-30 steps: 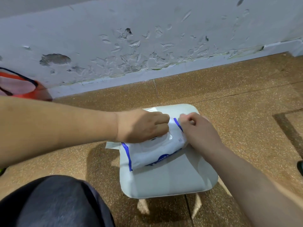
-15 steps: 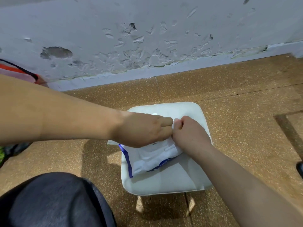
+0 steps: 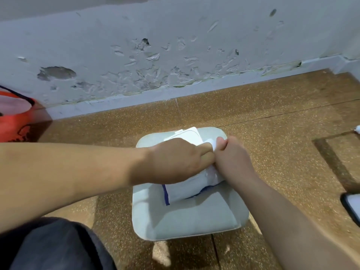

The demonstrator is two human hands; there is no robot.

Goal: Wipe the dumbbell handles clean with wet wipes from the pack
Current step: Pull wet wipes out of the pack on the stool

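Left hand [image 3: 175,160] grip: fist clenched down on top of the wet wipe pack [image 3: 190,187], pinning it. Right hand [image 3: 232,159] grip: thumb and fingers pinched on a white bit at the pack's top, right against the left knuckles; can't tell if that's a wipe or the flap sticker. Opened white flap [image 3: 187,134] sticks up just behind the left hand.

Left to right:
- Orange bag [image 3: 14,118] at far left edge, against the wall [image 3: 175,45]. Wall paint is peeling and chipped above the baseboard.
- Dark-clothed knee [image 3: 50,244] bottom left.
- Left forearm comes in from the left, across the frame.
- Pack: white with blue edge trim, lying on a pale stool seat [image 3: 187,221], toward its far half. Both hands cover most of it.
- Stool stands on a brown speckled floor [image 3: 272,123].
- Right forearm enters from bottom right.
- Dark phone [image 3: 352,206] on the floor at right edge, partly cut off.
- Small white scrap [image 3: 357,129] at far right edge, too small to identify.

Dumbbells not in frame.
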